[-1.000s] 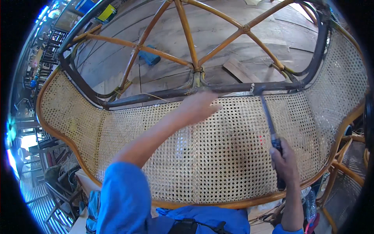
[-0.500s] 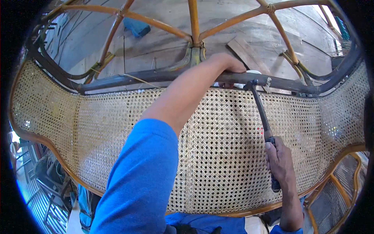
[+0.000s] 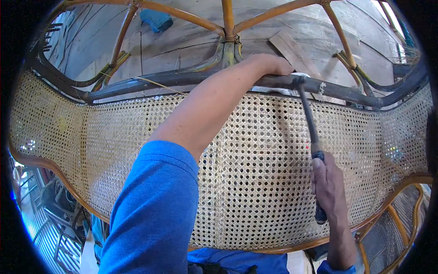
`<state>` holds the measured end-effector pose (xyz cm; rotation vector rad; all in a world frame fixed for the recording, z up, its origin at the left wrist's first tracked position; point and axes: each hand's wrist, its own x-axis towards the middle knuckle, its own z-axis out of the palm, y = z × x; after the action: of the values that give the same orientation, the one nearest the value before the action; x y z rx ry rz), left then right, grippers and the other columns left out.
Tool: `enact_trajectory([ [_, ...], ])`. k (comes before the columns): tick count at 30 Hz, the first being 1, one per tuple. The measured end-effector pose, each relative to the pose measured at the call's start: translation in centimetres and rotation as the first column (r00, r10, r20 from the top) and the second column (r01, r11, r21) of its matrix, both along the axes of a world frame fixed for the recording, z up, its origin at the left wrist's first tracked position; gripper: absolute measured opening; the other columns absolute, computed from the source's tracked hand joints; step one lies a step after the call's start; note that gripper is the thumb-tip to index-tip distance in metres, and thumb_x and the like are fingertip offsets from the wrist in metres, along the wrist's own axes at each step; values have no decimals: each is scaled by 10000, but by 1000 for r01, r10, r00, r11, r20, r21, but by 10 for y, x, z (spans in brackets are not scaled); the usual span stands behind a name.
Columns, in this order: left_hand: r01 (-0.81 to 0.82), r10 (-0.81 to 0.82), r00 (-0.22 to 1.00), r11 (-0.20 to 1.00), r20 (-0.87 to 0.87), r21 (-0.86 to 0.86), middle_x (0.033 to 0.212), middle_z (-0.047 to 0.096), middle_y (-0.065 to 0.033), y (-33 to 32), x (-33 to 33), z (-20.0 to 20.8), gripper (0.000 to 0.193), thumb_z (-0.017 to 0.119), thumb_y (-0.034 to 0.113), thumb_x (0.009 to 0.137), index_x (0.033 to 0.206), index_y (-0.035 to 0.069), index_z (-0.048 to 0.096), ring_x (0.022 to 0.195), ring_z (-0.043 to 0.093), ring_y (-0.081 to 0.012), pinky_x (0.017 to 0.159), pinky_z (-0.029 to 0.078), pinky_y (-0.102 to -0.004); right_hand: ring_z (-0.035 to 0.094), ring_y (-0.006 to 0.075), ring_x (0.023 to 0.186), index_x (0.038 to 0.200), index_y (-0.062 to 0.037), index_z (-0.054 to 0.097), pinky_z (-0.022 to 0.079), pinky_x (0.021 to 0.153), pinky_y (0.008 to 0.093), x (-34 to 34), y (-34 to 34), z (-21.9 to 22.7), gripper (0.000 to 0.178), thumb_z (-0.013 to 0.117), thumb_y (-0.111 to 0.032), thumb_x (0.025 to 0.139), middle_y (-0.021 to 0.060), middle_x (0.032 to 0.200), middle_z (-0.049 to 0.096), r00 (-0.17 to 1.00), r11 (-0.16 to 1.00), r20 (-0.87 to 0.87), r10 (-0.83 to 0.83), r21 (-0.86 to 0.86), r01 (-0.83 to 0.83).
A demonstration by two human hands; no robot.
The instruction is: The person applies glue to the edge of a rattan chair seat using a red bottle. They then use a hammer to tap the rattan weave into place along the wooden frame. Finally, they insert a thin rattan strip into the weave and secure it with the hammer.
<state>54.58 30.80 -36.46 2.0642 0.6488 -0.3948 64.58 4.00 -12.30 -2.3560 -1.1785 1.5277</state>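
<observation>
A curved rattan chair frame lies before me, its woven cane panel [image 3: 255,173] stretched across the middle. My left hand [image 3: 271,64] reaches over the panel and grips the dark top rail [image 3: 155,82], with something white partly hidden beneath its fingers. My right hand [image 3: 326,182] is closed around the handle of a hammer [image 3: 310,123]. The hammer's head rests against the rail just right of my left hand. My left arm wears a blue sleeve.
Bent orange-brown cane struts [image 3: 226,18] fan out beyond the rail over a wooden plank floor [image 3: 182,41]. A blue object [image 3: 156,19] lies on the floor at the top. Another woven cane piece [image 3: 401,223] sits at lower right. Clutter shows at lower left.
My view has come closer to the rail. My left hand moved from the cane panel up onto the rail, and the hammer head now touches the rail beside it.
</observation>
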Motion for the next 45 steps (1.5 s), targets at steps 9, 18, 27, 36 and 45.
enact_trajectory([
  [9, -445, 373, 896, 743, 242, 500, 1103, 623, -194, -85, -80, 154, 289, 528, 255, 893, 1055, 23, 585, 1051, 587, -370, 880, 484, -451, 538, 97, 624, 1090, -3, 494, 454, 570, 250, 9, 9, 39, 302, 612, -53, 817, 18, 700, 529, 971, 961, -102, -215, 158, 229],
  [18, -204, 152, 977, 875, 150, 438, 1429, 371, -204, -198, -122, 177, 704, 523, 522, 878, 1313, -26, 449, 1354, 307, -387, 1103, 271, -490, 570, 175, 600, 1107, -41, 489, 461, 573, 330, 7, -7, -15, 286, 603, -155, 871, 83, 683, 552, 999, 996, 21, 49, 70, -51],
  [27, -203, 162, 978, 878, 130, 434, 1445, 357, -201, -198, -122, 177, 737, 506, 540, 881, 1346, -25, 421, 1373, 284, -378, 1120, 246, -487, 564, 160, 592, 1046, -25, 507, 438, 550, 329, -7, 10, -9, 203, 516, -207, 955, 98, 662, 553, 998, 991, -67, -7, 134, 16],
  [36, -206, 166, 977, 883, 132, 421, 1421, 375, -209, -197, -122, 177, 734, 525, 525, 875, 1344, -29, 415, 1358, 301, -385, 1112, 257, -493, 577, 218, 587, 1051, -25, 508, 455, 570, 363, -13, 13, -2, 223, 487, -230, 967, 127, 673, 570, 998, 991, -62, -26, 132, 34],
  [45, -212, 165, 975, 886, 147, 413, 1408, 386, -207, -196, -122, 175, 718, 530, 513, 876, 1327, -37, 430, 1358, 297, -387, 1114, 255, -484, 622, 289, 625, 1079, -23, 505, 469, 598, 395, -12, 13, -9, 253, 493, -250, 969, 169, 710, 603, 1000, 997, -24, -7, 75, 9],
])
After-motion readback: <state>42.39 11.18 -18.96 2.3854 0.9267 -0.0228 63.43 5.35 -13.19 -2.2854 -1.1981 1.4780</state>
